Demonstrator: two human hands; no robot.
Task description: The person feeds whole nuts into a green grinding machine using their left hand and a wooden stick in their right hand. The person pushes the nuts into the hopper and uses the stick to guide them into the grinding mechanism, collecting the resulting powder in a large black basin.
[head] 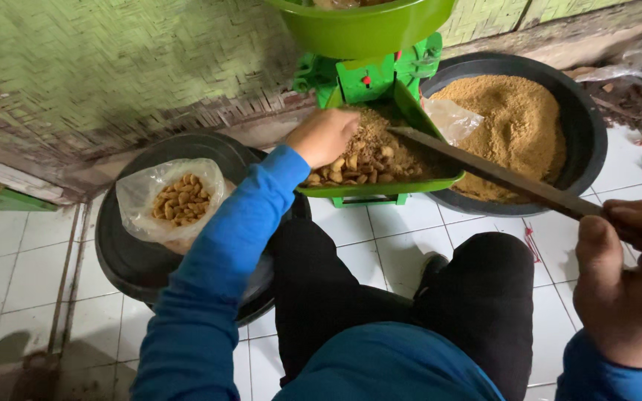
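Round black plastic basin (124, 256), left: holds clear plastic bag (143, 194) of brown nuts, near for refilling. Left hand (323, 137): fingers curled loosely over nuts in green metal grinder tray (380, 187). Long flat dark wooden stick (495, 174): tip in tray, right hand (626, 278) gripping its end. Second black basin (585, 126) catches ground brown meal.
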